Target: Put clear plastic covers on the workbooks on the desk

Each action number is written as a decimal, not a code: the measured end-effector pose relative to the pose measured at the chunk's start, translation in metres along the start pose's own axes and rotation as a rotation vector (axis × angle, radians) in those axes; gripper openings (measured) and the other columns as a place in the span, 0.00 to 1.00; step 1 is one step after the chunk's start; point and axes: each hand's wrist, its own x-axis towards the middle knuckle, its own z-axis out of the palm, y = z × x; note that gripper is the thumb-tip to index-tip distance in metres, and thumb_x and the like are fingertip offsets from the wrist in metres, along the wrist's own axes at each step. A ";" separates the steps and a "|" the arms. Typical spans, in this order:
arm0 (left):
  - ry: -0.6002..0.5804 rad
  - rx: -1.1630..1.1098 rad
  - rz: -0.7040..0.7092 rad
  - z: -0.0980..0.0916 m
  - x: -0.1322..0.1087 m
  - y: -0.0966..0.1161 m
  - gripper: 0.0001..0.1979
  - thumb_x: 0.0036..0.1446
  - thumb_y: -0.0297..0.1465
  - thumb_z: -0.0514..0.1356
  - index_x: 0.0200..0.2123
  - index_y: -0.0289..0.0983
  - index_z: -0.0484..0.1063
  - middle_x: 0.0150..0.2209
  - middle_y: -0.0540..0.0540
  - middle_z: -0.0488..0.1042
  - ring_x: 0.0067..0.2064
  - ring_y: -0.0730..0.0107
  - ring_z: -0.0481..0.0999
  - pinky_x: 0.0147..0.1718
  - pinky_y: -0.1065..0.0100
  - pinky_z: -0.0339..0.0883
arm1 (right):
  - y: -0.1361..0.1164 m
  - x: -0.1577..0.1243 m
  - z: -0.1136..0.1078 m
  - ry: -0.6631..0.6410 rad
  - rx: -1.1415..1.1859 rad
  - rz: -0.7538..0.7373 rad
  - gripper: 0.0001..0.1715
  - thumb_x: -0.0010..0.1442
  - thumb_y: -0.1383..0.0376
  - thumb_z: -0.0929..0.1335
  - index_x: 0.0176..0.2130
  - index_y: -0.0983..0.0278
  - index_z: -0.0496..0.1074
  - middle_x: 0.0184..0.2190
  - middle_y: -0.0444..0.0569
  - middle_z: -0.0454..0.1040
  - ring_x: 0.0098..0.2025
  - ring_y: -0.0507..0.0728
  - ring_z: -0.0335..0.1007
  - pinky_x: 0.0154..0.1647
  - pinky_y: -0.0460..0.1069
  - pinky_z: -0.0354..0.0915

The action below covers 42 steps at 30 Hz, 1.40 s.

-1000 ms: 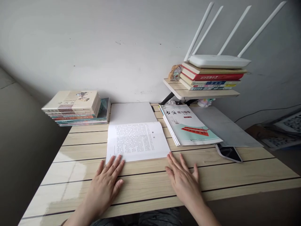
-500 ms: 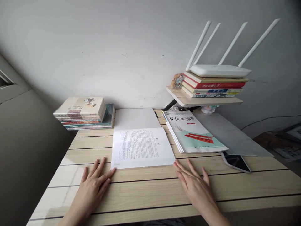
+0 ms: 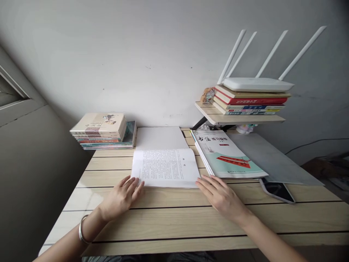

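Observation:
An open booklet with printed text lies on the wooden desk in front of me, its lower edge facing me. My left hand rests at its lower left corner, fingertips touching the paper and the thumb a little apart. A silver bangle circles my left wrist. At the lower right corner lies my right hand, fingers stretched out and their tips on the booklet's edge. Both palms face down. Beyond the booklet, a plain pale grey sheet or cover reaches toward the wall.
A stack of books stands at the back left. Right of the booklet lies a pile of calligraphy books, with a phone beside it. Above, a small shelf bears books and a white router.
Both hands have moved forward and onto the booklet's lower corners. The bangle has come into view. The booklet's lower edge sits slightly farther from me, and the camera view has shifted a little.

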 end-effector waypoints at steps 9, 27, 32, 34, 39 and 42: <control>0.223 -0.024 -0.190 -0.012 0.024 -0.027 0.16 0.63 0.21 0.48 0.50 0.35 0.69 0.35 0.45 0.78 0.36 0.67 0.77 0.44 0.61 0.71 | 0.015 0.019 -0.005 0.193 0.206 0.165 0.12 0.61 0.72 0.64 0.39 0.61 0.75 0.36 0.48 0.79 0.39 0.56 0.74 0.43 0.54 0.66; -0.136 -0.075 -0.296 0.067 0.137 -0.051 0.17 0.64 0.30 0.48 0.53 0.36 0.69 0.61 0.39 0.63 0.63 0.54 0.59 0.59 0.50 0.54 | 0.178 0.237 0.092 0.240 0.362 0.956 0.13 0.61 0.64 0.60 0.42 0.65 0.70 0.43 0.57 0.73 0.46 0.60 0.67 0.46 0.52 0.62; -0.429 -0.164 -0.334 0.104 0.131 -0.065 0.22 0.64 0.32 0.48 0.61 0.37 0.60 0.65 0.39 0.57 0.64 0.50 0.57 0.56 0.47 0.59 | 0.172 0.231 0.126 0.056 0.351 1.032 0.23 0.58 0.68 0.64 0.54 0.65 0.67 0.54 0.59 0.64 0.53 0.65 0.61 0.51 0.55 0.60; -0.479 -0.165 -0.279 0.107 0.133 -0.073 0.23 0.65 0.31 0.48 0.62 0.35 0.58 0.64 0.35 0.58 0.63 0.49 0.59 0.53 0.49 0.63 | 0.166 0.223 0.136 -0.005 0.358 1.034 0.25 0.58 0.67 0.65 0.55 0.64 0.67 0.56 0.59 0.62 0.55 0.66 0.60 0.53 0.56 0.59; -0.516 -0.108 -0.202 0.105 0.143 -0.072 0.26 0.63 0.24 0.46 0.64 0.35 0.55 0.59 0.27 0.62 0.59 0.44 0.66 0.44 0.47 0.70 | 0.155 0.201 0.154 -0.133 0.414 1.056 0.25 0.60 0.63 0.64 0.56 0.68 0.67 0.54 0.62 0.66 0.57 0.63 0.61 0.57 0.53 0.56; -0.501 -0.084 -0.206 0.107 0.150 -0.065 0.28 0.61 0.21 0.47 0.64 0.36 0.55 0.57 0.24 0.65 0.56 0.40 0.68 0.41 0.43 0.70 | 0.156 0.192 0.159 -0.192 0.469 1.064 0.24 0.60 0.62 0.63 0.55 0.66 0.68 0.53 0.58 0.69 0.55 0.60 0.65 0.54 0.50 0.59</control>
